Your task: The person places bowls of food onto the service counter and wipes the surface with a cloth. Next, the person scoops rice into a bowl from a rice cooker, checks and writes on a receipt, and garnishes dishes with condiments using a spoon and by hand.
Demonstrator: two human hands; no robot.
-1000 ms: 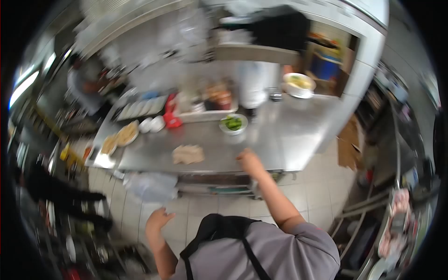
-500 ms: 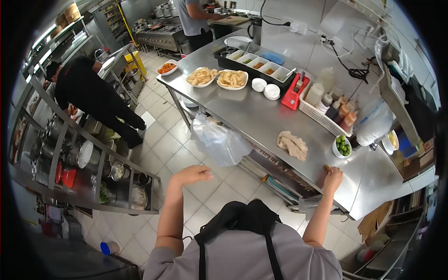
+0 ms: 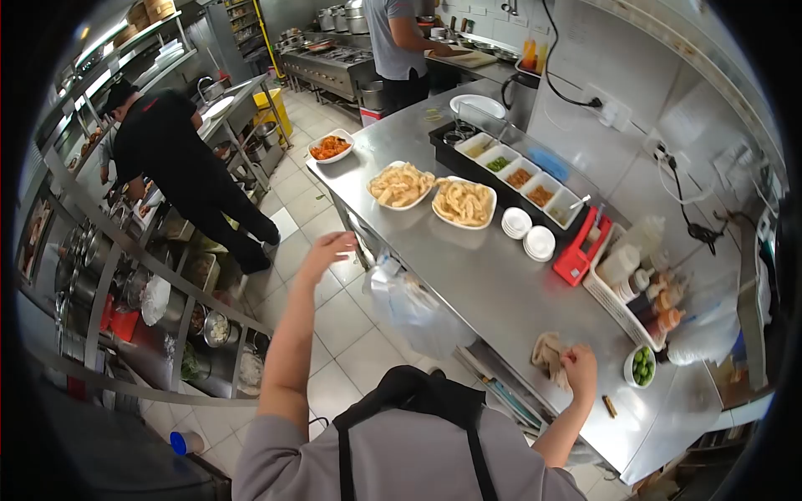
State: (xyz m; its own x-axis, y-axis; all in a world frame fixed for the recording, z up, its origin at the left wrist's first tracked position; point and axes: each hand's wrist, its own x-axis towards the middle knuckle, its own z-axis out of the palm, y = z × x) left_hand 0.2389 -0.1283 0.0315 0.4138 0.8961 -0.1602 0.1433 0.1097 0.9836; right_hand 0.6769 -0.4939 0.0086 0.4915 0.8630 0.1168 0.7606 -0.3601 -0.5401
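Note:
My right hand point(image 3: 580, 367) is over the steel table, its fingers closed on the right side of a crumpled beige cloth point(image 3: 547, 354). Part of the cloth is hidden behind the fingers. A small brown, stick-like object point(image 3: 609, 407) lies on the tabletop near my right wrist. My left hand point(image 3: 327, 255) is raised in the air left of the table, fingers loosely stretched and holding nothing. Closest to it are the table's left corner and a clear plastic bag point(image 3: 405, 292) hanging at the table's side.
On the steel table point(image 3: 493, 292) stand two bowls of fried pieces point(image 3: 464, 202), stacked white dishes point(image 3: 540, 243), a red device point(image 3: 582, 247), a bottle basket point(image 3: 622, 301) and a bowl of green limes point(image 3: 641, 367). One person in black point(image 3: 180, 159) bends at the left shelving; another point(image 3: 397, 42) stands further back.
My right hand has left the small brown object on the table and moved to the cloth. My left hand has risen and moved forward. The view has shifted.

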